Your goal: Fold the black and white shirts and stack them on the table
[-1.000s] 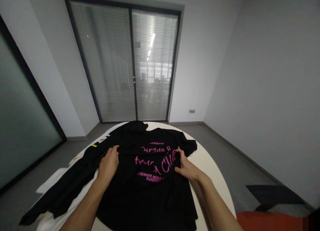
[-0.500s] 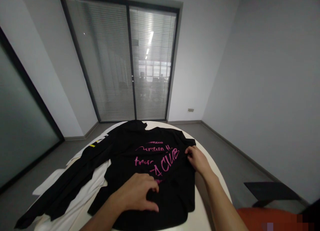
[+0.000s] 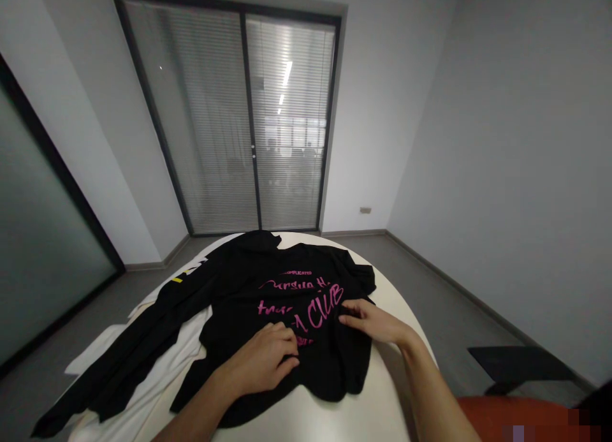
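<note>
A black T-shirt [image 3: 234, 327] with pink lettering lies on the round table, its near hem rumpled and wavy. My left hand [image 3: 265, 358] is on the lower middle of the shirt, fingers curled toward the thumb around a bit of the cloth. Along the shirt's right side, my right hand [image 3: 370, 321] pinches the fabric beside the lettering. The pinched folds are partly hidden under the fingers. Left of the T-shirt runs a long black sleeve [image 3: 143, 330] with white and yellow marks, apart from both hands.
White cloth [image 3: 157, 372] lies beneath the black garments on the left of the white table [image 3: 401, 302]. A chair with an orange seat [image 3: 511, 416] and black armrest [image 3: 519, 363] stands at the right. Glass panels with blinds [image 3: 291, 174] are ahead.
The shirt's near hem has drawn up away from me and bunched, baring table in front. My right hand has slid inward and nearer along the right side. My left fingers have closed in.
</note>
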The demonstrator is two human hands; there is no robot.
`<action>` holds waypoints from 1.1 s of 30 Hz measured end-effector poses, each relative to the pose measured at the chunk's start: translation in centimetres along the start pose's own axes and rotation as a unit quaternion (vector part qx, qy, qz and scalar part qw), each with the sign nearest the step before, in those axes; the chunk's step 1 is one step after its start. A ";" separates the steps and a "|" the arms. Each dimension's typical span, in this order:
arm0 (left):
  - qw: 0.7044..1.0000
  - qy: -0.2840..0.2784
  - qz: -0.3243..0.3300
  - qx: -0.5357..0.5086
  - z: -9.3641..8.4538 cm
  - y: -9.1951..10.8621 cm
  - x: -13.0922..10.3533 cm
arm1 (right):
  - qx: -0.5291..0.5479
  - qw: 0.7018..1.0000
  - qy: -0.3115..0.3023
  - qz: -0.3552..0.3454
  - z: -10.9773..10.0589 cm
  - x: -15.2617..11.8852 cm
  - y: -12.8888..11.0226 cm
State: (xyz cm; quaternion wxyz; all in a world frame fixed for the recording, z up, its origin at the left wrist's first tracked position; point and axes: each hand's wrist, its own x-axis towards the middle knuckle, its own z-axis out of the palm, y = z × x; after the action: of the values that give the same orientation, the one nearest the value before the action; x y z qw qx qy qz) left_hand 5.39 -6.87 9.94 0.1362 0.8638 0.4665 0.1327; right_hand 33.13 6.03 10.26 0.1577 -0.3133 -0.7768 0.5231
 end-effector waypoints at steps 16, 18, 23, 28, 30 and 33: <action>0.996 -0.075 -0.042 -0.036 0.2 5.7 -0.6 | 0.029 0.927 0.367 0.077 -5.3 -1.0 5.5; 0.994 -0.079 -0.070 0.010 0.4 5.6 -0.2 | 0.007 0.926 0.372 0.060 -5.4 -0.8 6.2; 0.990 -0.051 -0.115 0.063 -0.8 4.8 -0.1 | -0.061 0.891 0.448 0.032 -5.8 -0.7 6.7; 0.987 -0.042 -0.143 0.055 -3.0 3.9 -0.9 | -0.084 0.838 0.539 -0.002 -5.9 -1.0 5.7; 0.991 -0.039 -0.123 0.020 -3.3 3.5 -1.1 | -0.085 0.828 0.554 -0.013 -5.9 -1.0 5.4; 0.994 -0.009 -0.103 -0.024 -3.1 2.8 -0.9 | -0.096 0.825 0.557 -0.009 -5.8 -1.1 5.4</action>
State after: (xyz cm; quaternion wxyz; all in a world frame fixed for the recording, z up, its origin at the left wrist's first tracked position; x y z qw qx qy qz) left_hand 5.92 -8.76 13.75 0.1738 0.8089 0.5485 0.1211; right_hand 39.01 10.89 7.73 0.5372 -0.5576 -0.6064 0.1809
